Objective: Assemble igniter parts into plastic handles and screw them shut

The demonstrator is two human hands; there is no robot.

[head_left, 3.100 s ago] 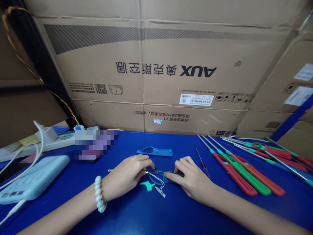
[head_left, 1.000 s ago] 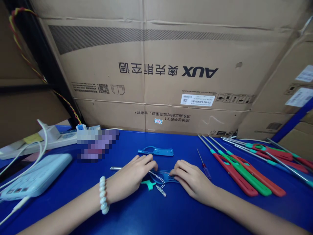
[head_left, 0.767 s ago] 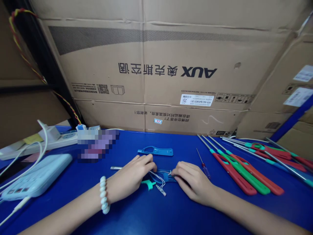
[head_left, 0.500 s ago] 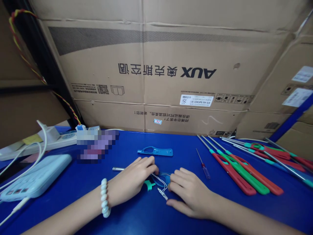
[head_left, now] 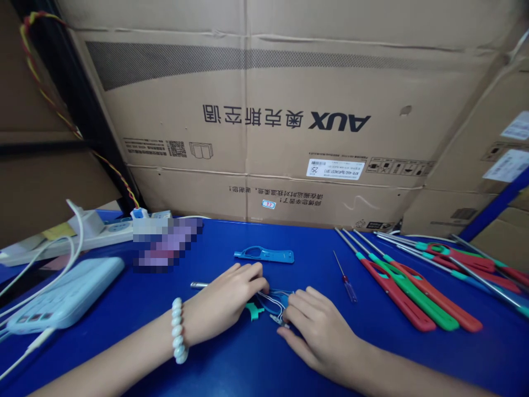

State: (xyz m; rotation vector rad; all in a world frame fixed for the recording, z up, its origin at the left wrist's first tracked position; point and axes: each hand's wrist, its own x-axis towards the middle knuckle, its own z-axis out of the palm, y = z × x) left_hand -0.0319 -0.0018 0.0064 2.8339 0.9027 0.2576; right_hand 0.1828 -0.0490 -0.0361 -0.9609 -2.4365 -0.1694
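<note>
My left hand (head_left: pixel 231 293), with a beaded bracelet at the wrist, is closed over the neck of an opened stick lighter. The lighter's metal tube (head_left: pixel 199 285) sticks out to the left of that hand, and its blue casing half (head_left: pixel 270 303) shows between both hands. Thin white wires (head_left: pixel 268 298) run from the casing to a small igniter part (head_left: pixel 278 320). My right hand (head_left: pixel 320 325) has its thumb and fingers closed around this part, hiding some of it. Beside my left fingers lies a green trigger (head_left: pixel 254 311).
Behind the hands lies the other blue casing half (head_left: pixel 264 255). A screwdriver (head_left: pixel 346 281) and several assembled stick lighters (head_left: pixel 413 289) are on the right. At left are a light blue power bank (head_left: pixel 68 292), cables and a power strip (head_left: pixel 103 234). Cardboard (head_left: pixel 248 138) stands behind.
My right hand has closed on the igniter part and shifted it slightly up and right, toward the casing. The left hand keeps its place on the lighter. The view has shifted slightly.
</note>
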